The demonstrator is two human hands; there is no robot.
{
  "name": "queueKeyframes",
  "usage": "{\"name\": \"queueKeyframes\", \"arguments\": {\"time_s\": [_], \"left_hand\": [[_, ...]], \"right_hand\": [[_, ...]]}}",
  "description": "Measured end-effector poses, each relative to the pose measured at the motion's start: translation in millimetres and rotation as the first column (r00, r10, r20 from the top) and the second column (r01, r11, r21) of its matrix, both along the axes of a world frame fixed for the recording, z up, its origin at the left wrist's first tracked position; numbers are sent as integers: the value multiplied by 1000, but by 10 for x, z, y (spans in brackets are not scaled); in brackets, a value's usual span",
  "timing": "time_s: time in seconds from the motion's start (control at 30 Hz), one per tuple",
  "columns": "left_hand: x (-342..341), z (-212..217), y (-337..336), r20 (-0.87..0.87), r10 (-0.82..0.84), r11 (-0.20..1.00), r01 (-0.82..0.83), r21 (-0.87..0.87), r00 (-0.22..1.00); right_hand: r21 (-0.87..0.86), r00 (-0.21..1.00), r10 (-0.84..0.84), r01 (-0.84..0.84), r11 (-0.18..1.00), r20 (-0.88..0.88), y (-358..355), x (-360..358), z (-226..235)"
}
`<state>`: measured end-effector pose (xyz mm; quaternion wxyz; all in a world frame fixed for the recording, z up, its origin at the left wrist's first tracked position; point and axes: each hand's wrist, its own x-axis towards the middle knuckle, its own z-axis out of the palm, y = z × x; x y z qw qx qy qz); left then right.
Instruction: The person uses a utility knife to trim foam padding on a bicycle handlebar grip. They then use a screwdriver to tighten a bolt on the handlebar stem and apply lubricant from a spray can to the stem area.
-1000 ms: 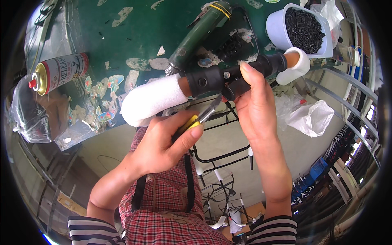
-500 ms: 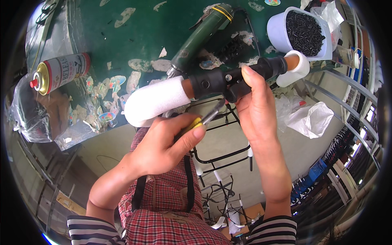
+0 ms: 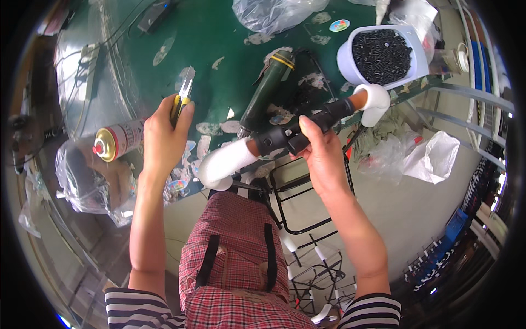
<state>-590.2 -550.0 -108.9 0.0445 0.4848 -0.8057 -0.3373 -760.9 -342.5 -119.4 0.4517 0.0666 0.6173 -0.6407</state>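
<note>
My left hand (image 3: 166,134) is closed around a yellow and black utility knife (image 3: 182,100), its blade pointing up over the green tabletop. In my right hand (image 3: 324,162) is a black tubular frame part (image 3: 282,137), gripped at its middle with the thumb on top. Short brown sections show at both ends of the black tube. White foam sleeves cover those ends: one foam sleeve (image 3: 233,160) lies toward the table's front edge, the other foam sleeve (image 3: 377,101) points to the right. Behind the part lies a green cylindrical power tool (image 3: 268,90) with a yellow band.
A pale plastic tub (image 3: 346,64) of black screws (image 3: 383,55) stands back right. On the left are a spray can (image 3: 121,140) and a clear plastic bag (image 3: 82,181). More clear plastic (image 3: 279,13) lies at the back. Metal rails (image 3: 466,96) run along the right.
My left hand has moved away from the black part, up and left over the table, with the utility knife. My right hand still holds the part; the whole view has shifted.
</note>
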Motion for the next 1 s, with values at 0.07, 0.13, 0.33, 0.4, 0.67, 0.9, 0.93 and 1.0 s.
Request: {"name": "queueKeyframes", "arguments": {"time_s": [0.07, 0.13, 0.33, 0.4, 0.67, 0.9, 0.93, 1.0], "left_hand": [[-15, -299, -144, 17, -45, 995, 46, -88, 999], [13, -542, -203, -7, -116, 971, 112, -211, 993], [-356, 167, 281, -254, -392, 911, 336, -237, 884], [-577, 457, 583, -408, -462, 865, 502, -12, 787], [-914, 235, 671, -377, -522, 814, 579, 49, 765], [-1112, 179, 972, 110, -732, 632, 730, -258, 673], [-1161, 135, 994, 145, -693, 663, 703, -259, 707], [-1255, 134, 943, 247, -703, 662, 741, -117, 667]], "right_hand": [[2, 999, -35, 35, 999, 1, -10, 35, -14], [27, 998, -65, 66, 997, -13, -46, 50, 3], [107, 983, -159, 168, 980, -90, -115, 87, 86], [135, 971, -172, 195, 971, -168, -188, 123, 64], [-25, 973, -229, 229, 973, -10, 99, 141, 66], [-31, 977, -203, 201, 979, -65, 206, 79, -50], [-23, 968, -247, 246, 969, -43, 243, 105, -50], [-5, 956, -294, 294, 956, -4, 417, 150, -116]]}}
